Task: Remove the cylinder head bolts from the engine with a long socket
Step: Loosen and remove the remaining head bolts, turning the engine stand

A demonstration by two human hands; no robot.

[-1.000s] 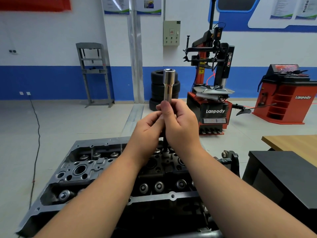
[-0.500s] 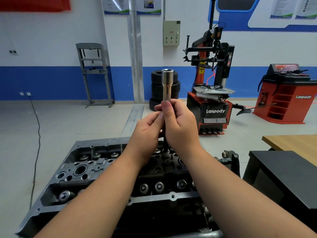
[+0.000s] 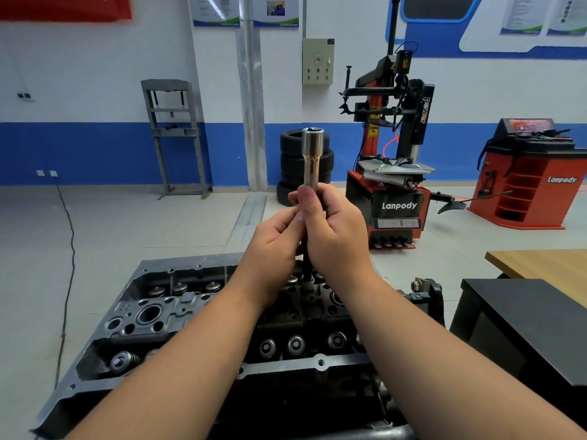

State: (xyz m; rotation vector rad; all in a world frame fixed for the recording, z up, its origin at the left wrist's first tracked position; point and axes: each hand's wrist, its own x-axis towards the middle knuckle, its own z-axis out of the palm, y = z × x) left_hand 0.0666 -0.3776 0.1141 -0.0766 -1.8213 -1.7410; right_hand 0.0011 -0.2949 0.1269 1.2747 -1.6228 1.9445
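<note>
- Two hands wrapped round one socket (image 3: 312, 155): right hand (image 3: 333, 230) gripped on its lower end, left hand (image 3: 275, 236) pinching just beside; socket held upright above the head (image 3: 152, 315).
- Socket judged stiff polished steel, fairly heavy, likely slippery; best held at the narrow lower shank.
- Dark bolt (image 3: 306, 271) seems to hang below the hands; unclear.
- Head on a stand; workshop floor, tyres (image 3: 292, 173), tyre changer (image 3: 394, 173) behind.

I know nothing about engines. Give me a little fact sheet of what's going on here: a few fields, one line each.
Tool: long socket, upright, shiny metal
Right hand: grips the socket's lower part
Left hand: fingers curled against the same stem
Below the hands: a dark shaft runs down to the cylinder head
Engine: valve springs exposed
Background: tyre changer, stacked tyres
</note>
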